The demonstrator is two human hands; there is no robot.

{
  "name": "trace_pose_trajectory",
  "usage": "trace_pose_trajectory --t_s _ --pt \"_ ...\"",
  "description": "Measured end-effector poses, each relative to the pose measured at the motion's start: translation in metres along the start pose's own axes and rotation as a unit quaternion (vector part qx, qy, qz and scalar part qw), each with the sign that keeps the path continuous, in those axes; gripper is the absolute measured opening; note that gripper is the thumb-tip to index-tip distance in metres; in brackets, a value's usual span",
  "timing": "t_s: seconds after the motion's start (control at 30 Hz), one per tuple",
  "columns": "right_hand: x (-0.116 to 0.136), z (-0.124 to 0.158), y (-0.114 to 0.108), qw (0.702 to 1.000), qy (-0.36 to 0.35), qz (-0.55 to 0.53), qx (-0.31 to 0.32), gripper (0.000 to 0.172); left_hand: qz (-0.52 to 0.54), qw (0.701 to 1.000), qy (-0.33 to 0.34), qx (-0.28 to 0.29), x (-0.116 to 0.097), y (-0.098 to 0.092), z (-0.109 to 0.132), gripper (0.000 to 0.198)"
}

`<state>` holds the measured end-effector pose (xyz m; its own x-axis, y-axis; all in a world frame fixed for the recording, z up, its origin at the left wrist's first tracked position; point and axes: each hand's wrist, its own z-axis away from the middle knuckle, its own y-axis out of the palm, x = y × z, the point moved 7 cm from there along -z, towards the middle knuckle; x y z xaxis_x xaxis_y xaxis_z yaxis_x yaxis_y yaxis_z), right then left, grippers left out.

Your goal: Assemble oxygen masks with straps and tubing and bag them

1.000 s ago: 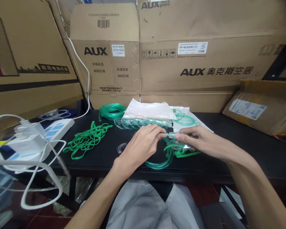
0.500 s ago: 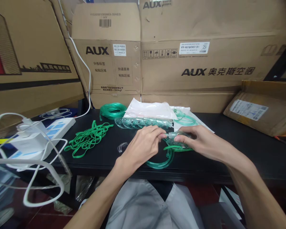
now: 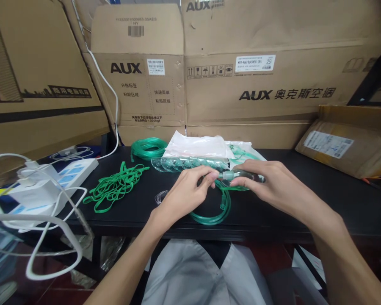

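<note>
My left hand (image 3: 186, 192) pinches the end of a green tube (image 3: 214, 214) that loops down toward the table's front edge. My right hand (image 3: 266, 184) grips a clear oxygen mask (image 3: 241, 174) by its connector, lifted slightly off the black table (image 3: 305, 203). The two hands meet where tube end and mask connector touch. A row of stacked clear masks (image 3: 186, 163) lies just behind my hands.
Loose green elastic straps (image 3: 114, 186) lie at the left, a coil of green tubing (image 3: 147, 148) behind them. Clear plastic bags (image 3: 198, 146) sit at the back. A white power strip (image 3: 51, 182) with cables is far left. Cardboard boxes (image 3: 257, 80) wall the back; a parcel (image 3: 346, 142) lies right.
Both hands have raised the mask and tube end a little off the table and drawn them closer together; the green strap under the mask has left the table.
</note>
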<state>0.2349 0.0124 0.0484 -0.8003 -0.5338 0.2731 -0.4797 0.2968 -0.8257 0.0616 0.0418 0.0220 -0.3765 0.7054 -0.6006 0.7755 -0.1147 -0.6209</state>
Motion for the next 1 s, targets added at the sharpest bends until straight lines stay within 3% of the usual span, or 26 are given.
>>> trace_pose_trajectory --t_s 0.13,0.3,0.7,1.0 --pt "0.005 0.005 -0.002 0.995 -0.075 0.047 -0.037 0.03 0.012 0.998 -0.054 0.036 0.008 0.0 0.002 0.044" --pt "0.016 0.005 0.0 0.991 -0.093 0.079 -0.051 0.033 0.023 0.998 -0.049 0.034 0.009 -0.001 0.002 0.04" --pt "0.009 0.001 0.003 0.999 0.034 0.002 -0.009 0.027 -0.066 0.996 0.036 -0.052 -0.006 -0.002 0.001 0.025" --pt "0.005 -0.002 0.011 0.995 0.069 -0.045 0.054 0.044 -0.113 0.991 0.052 -0.051 -0.013 -0.001 0.001 0.024"
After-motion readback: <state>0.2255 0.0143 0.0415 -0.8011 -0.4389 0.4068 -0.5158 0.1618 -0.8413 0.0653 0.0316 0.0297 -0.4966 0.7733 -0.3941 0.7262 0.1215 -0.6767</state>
